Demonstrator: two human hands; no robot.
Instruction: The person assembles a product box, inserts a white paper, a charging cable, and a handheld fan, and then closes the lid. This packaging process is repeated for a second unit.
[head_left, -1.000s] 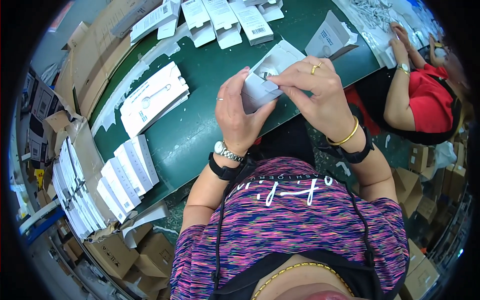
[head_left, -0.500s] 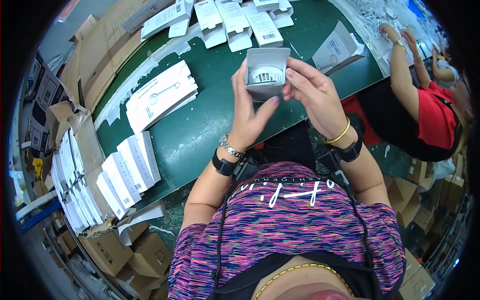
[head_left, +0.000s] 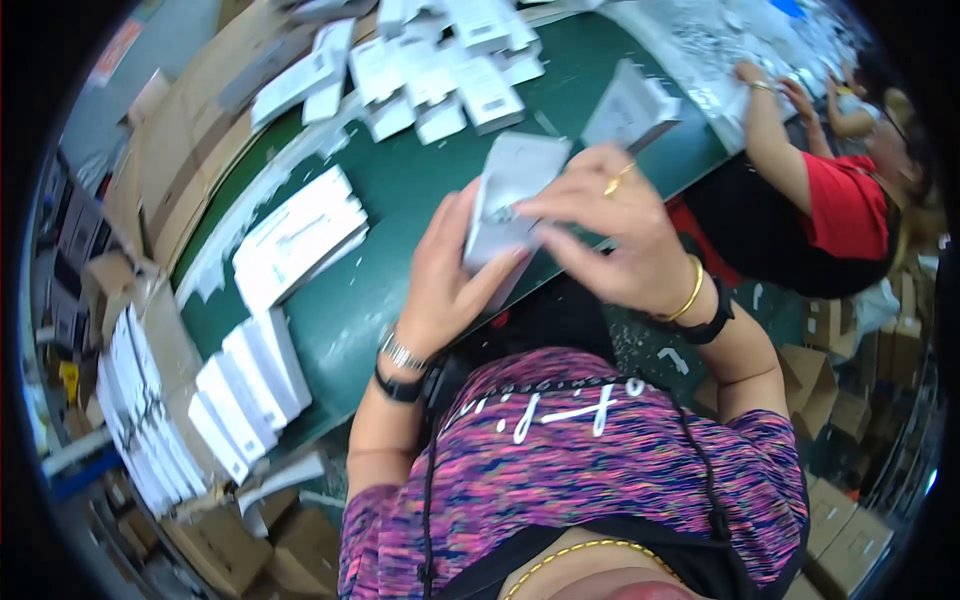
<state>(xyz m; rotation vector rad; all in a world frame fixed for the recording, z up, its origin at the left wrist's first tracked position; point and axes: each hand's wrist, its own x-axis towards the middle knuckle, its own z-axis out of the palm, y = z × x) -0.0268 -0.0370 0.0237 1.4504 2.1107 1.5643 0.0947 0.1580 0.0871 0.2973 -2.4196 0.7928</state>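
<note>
A small white carton (head_left: 487, 248) is held over the near edge of the green table, tilted, its end open and its long flap (head_left: 532, 158) raised. My left hand (head_left: 440, 268) is closed round it, fingers along the left side and thumb across the near face. At the opening is my right hand (head_left: 622, 238), blurred, its index fingertip at the mouth and the thumb apart below it. Nothing shows between those fingers. Of the contents, only a blurred pale patch in the mouth can be seen.
Flat white cartons (head_left: 300, 240) lie stacked on the green table (head_left: 350, 330). Several slim cartons (head_left: 250, 390) stand at the left, and open ones (head_left: 430, 80) at the back. Another carton (head_left: 630, 105) lies right, near a co-worker in red (head_left: 845, 210). Brown boxes (head_left: 280, 550) sit below.
The carton has tilted and moved slightly left and nearer. My right hand has shifted from its right side to over the opening. The whole view has turned a little.
</note>
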